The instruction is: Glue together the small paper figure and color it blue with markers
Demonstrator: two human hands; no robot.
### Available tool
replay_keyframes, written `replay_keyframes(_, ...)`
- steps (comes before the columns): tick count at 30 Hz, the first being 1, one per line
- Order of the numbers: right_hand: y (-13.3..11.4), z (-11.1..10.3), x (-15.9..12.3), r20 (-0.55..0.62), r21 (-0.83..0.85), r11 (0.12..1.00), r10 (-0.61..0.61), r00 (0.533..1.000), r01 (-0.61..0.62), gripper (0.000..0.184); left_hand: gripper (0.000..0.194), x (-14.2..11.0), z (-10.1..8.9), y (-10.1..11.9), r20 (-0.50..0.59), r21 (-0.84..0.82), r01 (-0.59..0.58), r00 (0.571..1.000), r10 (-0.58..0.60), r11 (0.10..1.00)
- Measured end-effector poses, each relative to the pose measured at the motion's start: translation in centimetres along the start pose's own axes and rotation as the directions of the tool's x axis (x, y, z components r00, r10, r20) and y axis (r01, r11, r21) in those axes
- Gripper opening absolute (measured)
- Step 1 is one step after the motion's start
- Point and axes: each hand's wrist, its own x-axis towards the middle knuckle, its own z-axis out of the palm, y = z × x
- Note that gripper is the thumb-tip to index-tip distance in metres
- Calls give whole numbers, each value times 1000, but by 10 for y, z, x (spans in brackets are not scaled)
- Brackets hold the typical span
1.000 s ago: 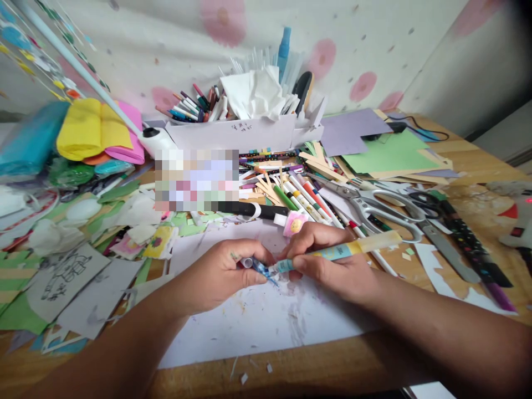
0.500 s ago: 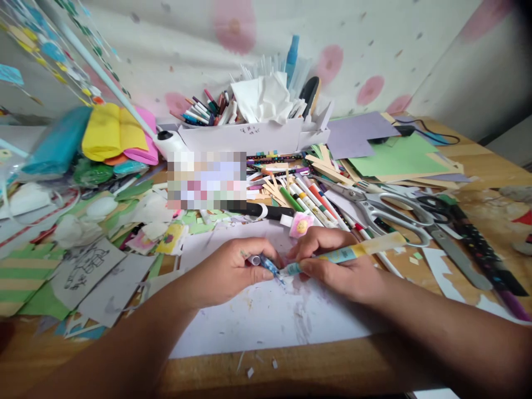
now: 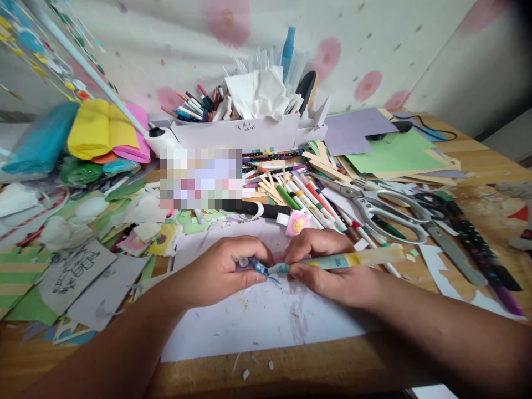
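Note:
My left hand (image 3: pixel 226 271) is closed, pinching a small blue-and-white patterned piece (image 3: pixel 258 266) between thumb and fingers. A pale round-ended bit shows beside it, partly hidden by the hand. In my right hand (image 3: pixel 332 271) is a slim glue pen (image 3: pixel 341 260) with a translucent yellow body and a teal end. It lies nearly level, its pale tip pointing left and meeting the blue piece. Both hands are just above a white sheet of paper (image 3: pixel 216 327) marked with blue, purple and yellow smudges.
Silver scissors (image 3: pixel 390 213) and several markers (image 3: pixel 310 202) lie beyond my right hand. A white box (image 3: pixel 236 136) of pens and tissue stands at the back. Paper scraps and drawings (image 3: pixel 83 266) cover the left side. Coloured paper sheets (image 3: pixel 394 152) are stacked back right.
The whole scene has shifted slightly left in view. The blue piece has turned a little, and the pale round end beside it shows less. Both hands keep their hold.

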Motion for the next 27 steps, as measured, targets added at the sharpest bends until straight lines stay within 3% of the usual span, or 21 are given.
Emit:
replay_keyframes(10,1,-2,1,40,-4,1000,-5,999,5,12,15,2,-1,0,-13,67,-20,1000,21,998)
replay_keyframes(17,0,-1,2,-12,-5,1000,23,1000,-23,14,8,4,1,-1,-29,87,-96,995,99,992)
replay_keyframes(21,1,-2,2,26,-12,999,31,999,-31,14,6,5,1,-1,-17,86,-139,990,141,987)
replay_keyframes(27,2,0,0,-7,0,1000,17,1000,-17,12,6,4,2,1,-33,78,-117,992,120,990)
